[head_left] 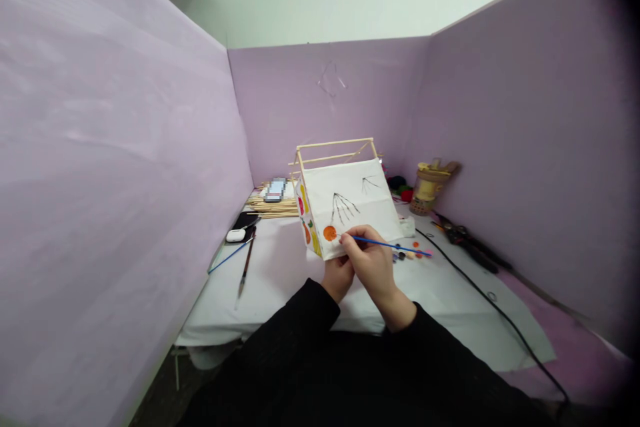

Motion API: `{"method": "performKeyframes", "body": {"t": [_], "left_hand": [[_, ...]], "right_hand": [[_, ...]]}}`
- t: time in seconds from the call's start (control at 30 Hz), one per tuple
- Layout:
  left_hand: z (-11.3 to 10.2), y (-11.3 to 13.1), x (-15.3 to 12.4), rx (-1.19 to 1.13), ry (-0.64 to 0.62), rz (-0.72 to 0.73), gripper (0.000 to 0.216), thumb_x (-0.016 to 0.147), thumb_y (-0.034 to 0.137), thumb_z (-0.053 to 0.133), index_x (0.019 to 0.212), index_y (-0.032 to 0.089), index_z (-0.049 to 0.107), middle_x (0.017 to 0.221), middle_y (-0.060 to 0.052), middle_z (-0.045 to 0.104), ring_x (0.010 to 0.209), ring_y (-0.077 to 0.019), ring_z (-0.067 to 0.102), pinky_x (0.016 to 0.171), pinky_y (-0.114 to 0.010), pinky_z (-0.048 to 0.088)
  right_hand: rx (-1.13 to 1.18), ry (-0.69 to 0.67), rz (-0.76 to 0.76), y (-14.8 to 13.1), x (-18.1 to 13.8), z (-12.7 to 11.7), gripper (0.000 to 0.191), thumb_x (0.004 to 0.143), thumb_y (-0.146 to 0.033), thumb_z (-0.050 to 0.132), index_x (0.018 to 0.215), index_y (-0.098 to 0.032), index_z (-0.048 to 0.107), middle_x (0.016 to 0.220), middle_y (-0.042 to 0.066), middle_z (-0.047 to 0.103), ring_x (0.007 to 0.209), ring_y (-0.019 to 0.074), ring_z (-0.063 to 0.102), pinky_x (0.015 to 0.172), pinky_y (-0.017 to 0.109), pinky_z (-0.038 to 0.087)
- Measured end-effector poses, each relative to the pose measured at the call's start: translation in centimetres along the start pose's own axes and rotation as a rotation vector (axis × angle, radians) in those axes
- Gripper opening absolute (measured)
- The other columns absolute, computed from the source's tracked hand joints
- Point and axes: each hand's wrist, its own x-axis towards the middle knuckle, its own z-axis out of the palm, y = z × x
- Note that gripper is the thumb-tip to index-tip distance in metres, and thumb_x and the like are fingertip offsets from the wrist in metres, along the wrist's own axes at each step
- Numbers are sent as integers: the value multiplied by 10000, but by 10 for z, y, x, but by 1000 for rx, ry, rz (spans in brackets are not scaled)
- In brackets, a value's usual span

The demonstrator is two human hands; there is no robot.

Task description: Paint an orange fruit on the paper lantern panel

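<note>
A white paper lantern box (350, 203) on a frame of thin wooden sticks stands tilted at the middle of the table. Its near face bears black branch strokes and an orange dot; its left side shows red, yellow and orange shapes. My right hand (373, 263) is closed in a pinch on a thin blue paintbrush (395, 245), whose tip sits just right of the orange dot. Partly hidden behind my right hand, my left hand (336, 277) grips the lantern's lower front corner.
Purple partition walls enclose the white-covered table (280, 273). At the left lie two brushes (246, 270), a white earbud case (235, 235), a phone (275, 189) and a bundle of wooden sticks (273, 205). A wooden holder (429, 188), a glue gun (457, 233) and a black cable (495, 307) lie at the right.
</note>
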Motion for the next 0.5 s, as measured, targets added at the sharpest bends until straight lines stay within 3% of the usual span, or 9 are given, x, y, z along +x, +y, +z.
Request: {"method": "performKeyframes", "body": {"t": [0.33,0.5], "left_hand": [[-2,-4,2,51,-2,37,284,699,264,712,960,168,654,1074,-104,688,1141,-294,577,1061,-488,380],[-2,-2,1,55,10,42,384,695,255,720,1062,182,632,1158,-93,667,1149,-281,576,1045,-462,409]], "right_hand": [[14,24,-44,1,0,1,131,772,-302,595,691,-200,581,637,-18,592,608,138,565,580,249,460],[-13,-27,-57,0,0,2,100,772,-276,593,709,-198,604,652,-15,607,620,139,573,589,252,458]]}}
